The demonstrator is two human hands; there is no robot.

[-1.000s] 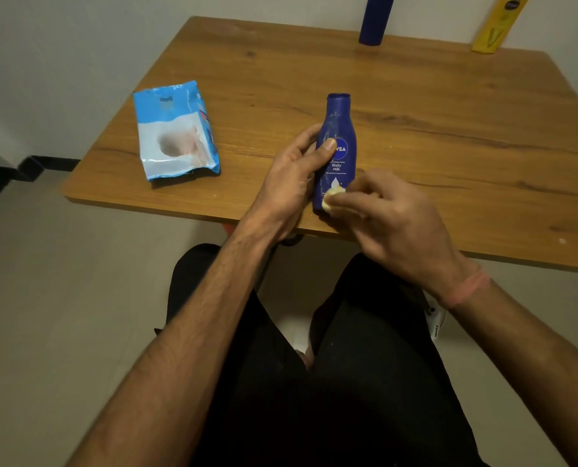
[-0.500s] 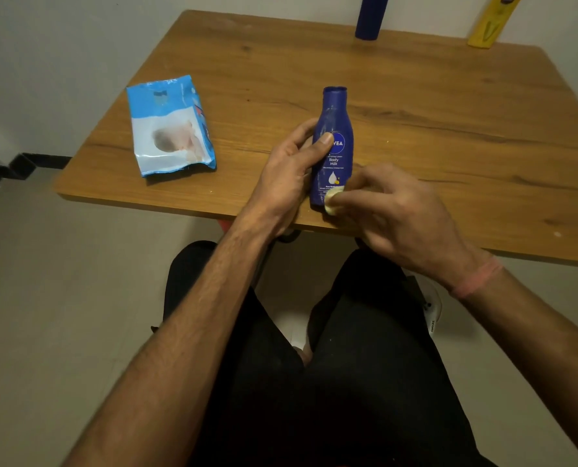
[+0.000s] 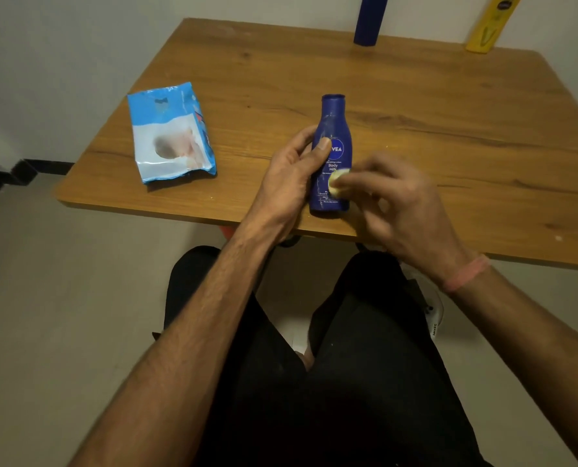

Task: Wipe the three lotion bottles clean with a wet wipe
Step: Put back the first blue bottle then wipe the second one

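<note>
A dark blue lotion bottle (image 3: 332, 129) stands upright near the front edge of the wooden table (image 3: 449, 136). My left hand (image 3: 291, 183) grips its left side, thumb across the label. My right hand (image 3: 398, 203), blurred, pinches a small folded wet wipe (image 3: 337, 184) against the lower front of the bottle. A second dark blue bottle (image 3: 370, 20) and a yellow bottle (image 3: 489, 25) stand at the table's far edge by the wall, their tops cut off by the frame.
A blue and white wet wipe pack (image 3: 171, 133) lies on the table's left part. The table's front edge runs just under my hands, above my lap. A white wall stands behind the table.
My right hand has slid the wipe up the bottle's front, from the base to mid-label. My left hand keeps its grip and the bottle stays put.
</note>
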